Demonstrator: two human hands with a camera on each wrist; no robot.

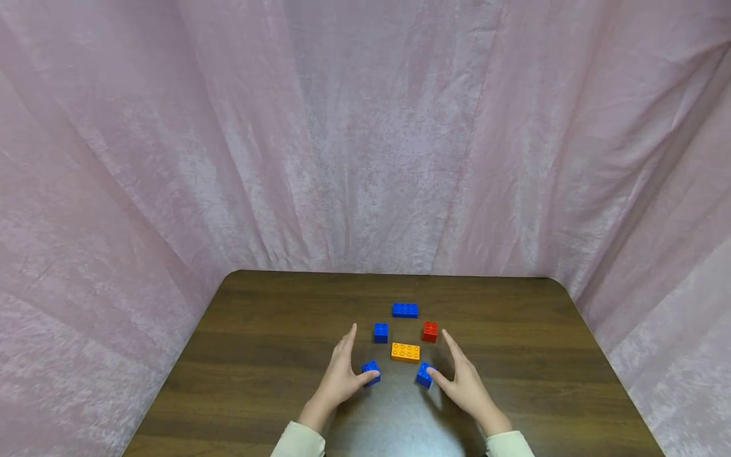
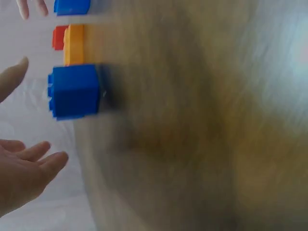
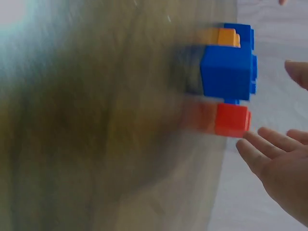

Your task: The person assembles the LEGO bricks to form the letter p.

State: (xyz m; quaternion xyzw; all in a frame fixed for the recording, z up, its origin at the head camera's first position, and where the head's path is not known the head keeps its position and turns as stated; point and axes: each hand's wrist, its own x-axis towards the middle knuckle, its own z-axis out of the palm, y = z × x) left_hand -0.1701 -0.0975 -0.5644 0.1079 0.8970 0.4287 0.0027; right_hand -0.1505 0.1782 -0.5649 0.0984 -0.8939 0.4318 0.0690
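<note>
My left hand (image 1: 341,379) hovers with fingers stretched out and thumb spread, close to the near-left blue square toy brick (image 1: 371,372). In the left wrist view that blue brick (image 2: 75,91) stands between thumb and fingers, apart from both. On the other side, my right hand (image 1: 467,384) is spread the same way around the near-right blue square brick (image 1: 424,374). The right wrist view shows this blue brick (image 3: 226,72) with a gap to the thumb and fingers. An orange long brick (image 1: 405,352) lies between and just beyond the two hands.
Farther back on the brown wooden table (image 1: 257,330) sit another blue square brick (image 1: 381,333), a red square brick (image 1: 430,331) and a long blue brick (image 1: 405,310). A pink velvet curtain (image 1: 388,139) hangs behind the table's far edge and along both sides.
</note>
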